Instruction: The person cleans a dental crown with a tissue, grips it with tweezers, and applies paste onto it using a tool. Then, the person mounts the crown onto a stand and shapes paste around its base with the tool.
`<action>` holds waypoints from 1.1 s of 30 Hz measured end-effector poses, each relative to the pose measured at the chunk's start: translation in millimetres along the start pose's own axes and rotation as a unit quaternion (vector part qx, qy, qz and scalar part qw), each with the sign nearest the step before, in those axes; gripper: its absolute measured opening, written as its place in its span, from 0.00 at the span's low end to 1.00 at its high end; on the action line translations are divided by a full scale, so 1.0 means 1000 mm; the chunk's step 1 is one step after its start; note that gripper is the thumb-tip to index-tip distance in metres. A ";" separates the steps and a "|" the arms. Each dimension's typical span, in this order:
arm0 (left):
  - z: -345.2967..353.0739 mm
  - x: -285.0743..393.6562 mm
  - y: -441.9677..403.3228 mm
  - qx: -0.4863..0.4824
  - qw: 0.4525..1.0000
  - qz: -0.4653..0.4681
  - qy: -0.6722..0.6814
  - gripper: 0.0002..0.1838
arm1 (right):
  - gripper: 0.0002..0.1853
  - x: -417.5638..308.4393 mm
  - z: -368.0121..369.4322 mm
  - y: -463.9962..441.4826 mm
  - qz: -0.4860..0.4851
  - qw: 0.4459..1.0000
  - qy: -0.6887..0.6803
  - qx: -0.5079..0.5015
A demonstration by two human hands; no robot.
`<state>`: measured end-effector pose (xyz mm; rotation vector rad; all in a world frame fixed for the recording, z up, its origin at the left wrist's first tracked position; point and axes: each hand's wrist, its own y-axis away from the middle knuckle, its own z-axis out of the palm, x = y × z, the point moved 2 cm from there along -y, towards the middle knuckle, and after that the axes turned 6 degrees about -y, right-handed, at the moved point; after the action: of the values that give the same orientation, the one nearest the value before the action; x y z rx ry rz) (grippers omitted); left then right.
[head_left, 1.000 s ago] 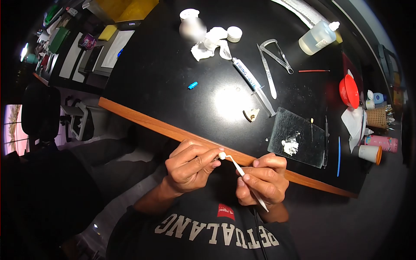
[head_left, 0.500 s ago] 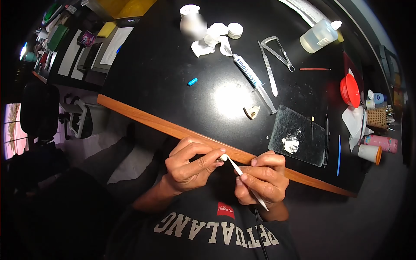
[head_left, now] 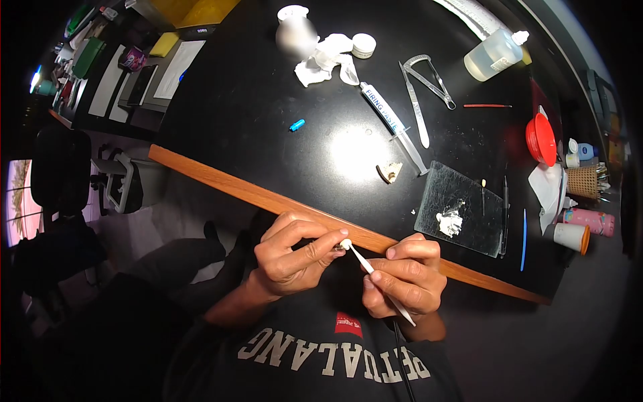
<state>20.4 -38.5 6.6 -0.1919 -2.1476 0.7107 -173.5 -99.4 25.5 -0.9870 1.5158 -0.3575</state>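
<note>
Between the fingertips of my left hand [head_left: 291, 258] is a small white tooth-shaped piece [head_left: 345, 244], partly covered by the fingers. My right hand [head_left: 408, 278] is closed around a thin white tool [head_left: 385, 288]. The tool's tip touches or lies very close to the small piece. Both hands are just in front of the table's wooden edge [head_left: 268, 195]. A glass slab [head_left: 465, 191] with a mound of white paste [head_left: 449, 223] lies beyond my right hand. Left of the slab are a syringe [head_left: 388, 120] and a small tan and dark piece [head_left: 389, 172].
A metal caliper [head_left: 416, 107], a clear bottle [head_left: 492, 57], a red bowl [head_left: 540, 140] and a blue stick [head_left: 524, 241] lie toward the right. Crumpled white tissue [head_left: 328, 61], a lidded white jar [head_left: 364, 45] and a blue cap [head_left: 297, 125] are farther back.
The small piece has turned slightly in my left fingers, and the tool's tip has shifted a little against it. My right hand has moved slightly up and left.
</note>
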 end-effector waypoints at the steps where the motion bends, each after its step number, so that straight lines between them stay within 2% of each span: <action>1: 0.000 0.000 0.000 0.000 1.000 0.001 -0.001 0.21 | 0.12 0.000 0.000 0.000 0.000 1.000 -0.001 0.001; 7: 0.001 0.000 0.000 0.006 1.000 0.008 -0.005 0.20 | 0.12 0.000 0.000 0.001 -0.005 1.000 0.001 -0.001; 11: -0.002 0.004 -0.002 0.003 0.999 -0.005 -0.032 0.18 | 0.11 -0.001 -0.005 0.003 -0.012 0.999 0.003 0.034; 13: 0.001 0.004 -0.004 -0.002 0.999 -0.016 -0.028 0.19 | 0.11 -0.007 -0.018 0.005 -0.010 0.997 0.045 0.056; 17: 0.000 0.016 -0.016 -0.038 0.997 -0.039 -0.049 0.17 | 0.11 -0.018 -0.061 0.014 0.074 0.964 0.243 0.085; 19: 0.003 0.018 -0.018 -0.035 0.996 -0.071 -0.039 0.21 | 0.09 -0.014 -0.074 0.024 0.096 0.949 0.282 0.107; 21: 0.004 0.021 -0.023 -0.047 0.993 -0.101 -0.033 0.19 | 0.08 -0.008 -0.081 0.031 0.105 0.938 0.309 0.117; 25: 0.005 0.019 -0.034 -0.075 0.992 -0.087 -0.061 0.17 | 0.09 -0.005 -0.080 0.035 0.119 0.936 0.314 0.105; 33: -0.004 0.030 -0.031 -0.092 0.984 -0.147 -0.045 0.14 | 0.10 -0.011 -0.073 0.024 0.106 0.952 0.275 0.087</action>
<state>7.8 -51.0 45.9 0.0618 -2.2647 0.3572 -250.3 -100.2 31.6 -0.5961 2.0322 -0.6367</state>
